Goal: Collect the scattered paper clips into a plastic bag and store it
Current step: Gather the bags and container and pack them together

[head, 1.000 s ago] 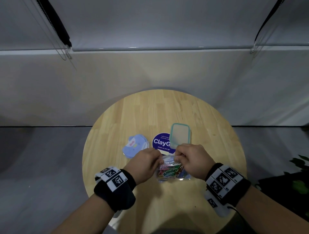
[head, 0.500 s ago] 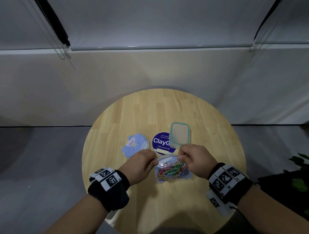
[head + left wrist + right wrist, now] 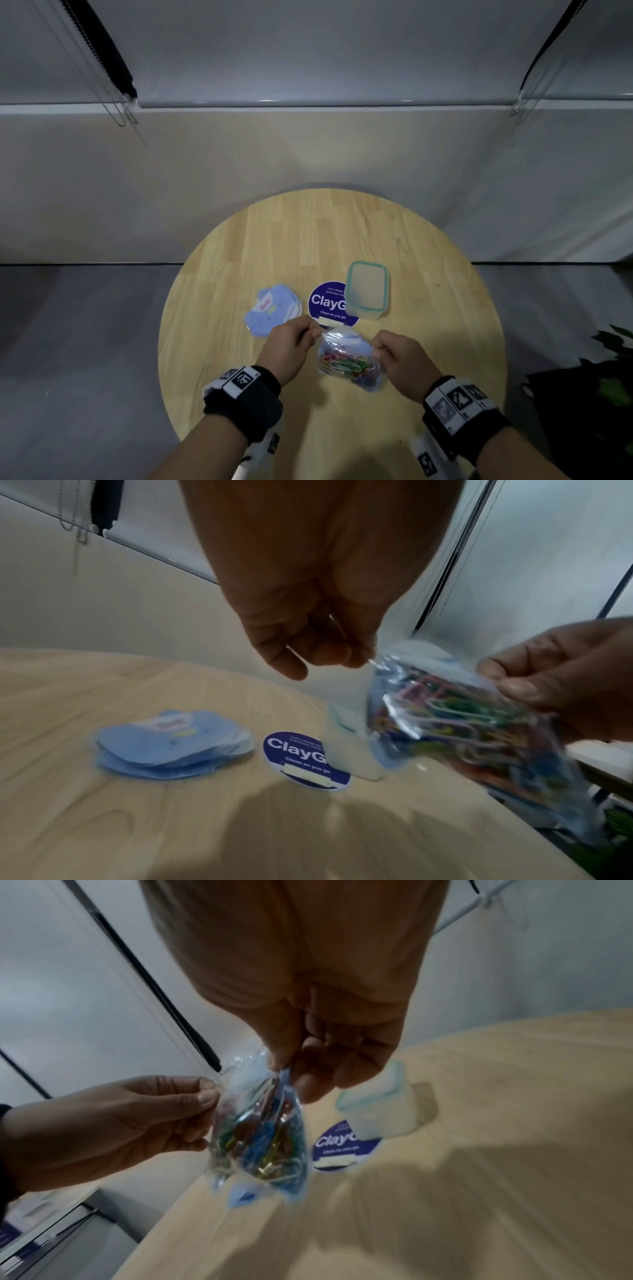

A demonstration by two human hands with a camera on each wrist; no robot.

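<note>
1. Clear plastic bag (image 3: pixel 349 359) hangs between your hands above the near middle of the round wooden table (image 3: pixel 239 246); coloured paper clips (image 3: pixel 346 365) fill its lower part.
2. Your left hand (image 3: pixel 291 346) pinches the bag's top left corner; your right hand (image 3: pixel 404 359) pinches its top right corner.
3. From the head view you see an open teal-rimmed container (image 3: pixel 367 289) just beyond the bag, overlapping a round purple sticker (image 3: pixel 325 303); a stack of blue cards (image 3: pixel 272 308) lies left of the sticker.
4. Only the left wrist view shows your right thumb (image 3: pixel 514 689) pressed flat on the film; the cards stack there looks layered.
5. Only the right wrist view shows the bag's bottom edge clear of the tabletop; motion blur hides its seal.
</note>
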